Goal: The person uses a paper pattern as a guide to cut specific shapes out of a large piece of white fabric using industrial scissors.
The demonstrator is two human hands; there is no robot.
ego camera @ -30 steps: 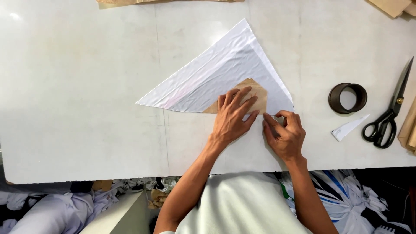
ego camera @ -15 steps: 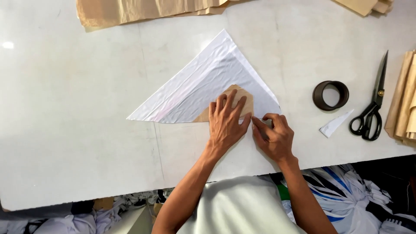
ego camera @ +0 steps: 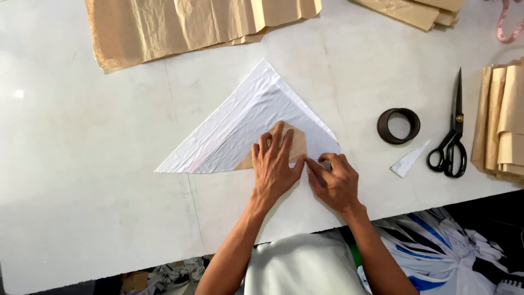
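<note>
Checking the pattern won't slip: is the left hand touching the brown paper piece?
Touching: the head view shows the left hand pressed flat on the brown paper piece.

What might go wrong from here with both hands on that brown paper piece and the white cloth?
The left hand alone pins the brown paper piece on the white cloth; if it lifts, the paper may shift. The right hand works at the cloth's wrinkled lower edge, so that edge might bunch or drag. The scissors lie with blades closed to the right, where a blind reach could catch them.
</note>
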